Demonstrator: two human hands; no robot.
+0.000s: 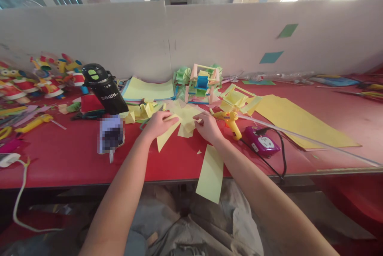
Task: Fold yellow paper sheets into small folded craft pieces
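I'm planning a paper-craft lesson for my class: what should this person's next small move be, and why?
Perhaps slide the loose yellow strip fully onto the red table with the right hand: its lower end juts past the front edge, beside the right forearm, so it could get knocked off. The left hand holds a pointed yellow paper piece.

1. yellow glue gun (229,118): smooth plastic.
2. right of the gun, purple socket box (259,139): glossy plastic.
3. left of the gun, triangular sheet (164,136): matt paper.
4. beneath the gun, red tabletop (176,164): smooth, faintly shiny.
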